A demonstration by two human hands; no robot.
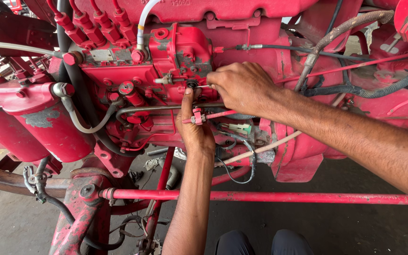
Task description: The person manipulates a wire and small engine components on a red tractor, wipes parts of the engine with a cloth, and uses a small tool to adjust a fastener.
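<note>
Head view: a red engine block (242,28) with its injection pump (180,52) is seen from the side. The left hand (195,127) is raised from below, its thumb pressed against a small dark fitting (192,84) on the pump's near face; whether anything is gripped by its fingers cannot be told. The right hand (242,87) is brought in from the right, fingers curled and pinched on a thin metal pin (205,87) just beside that fitting. A red clip (197,116) on a thin rod lies across the left palm.
</note>
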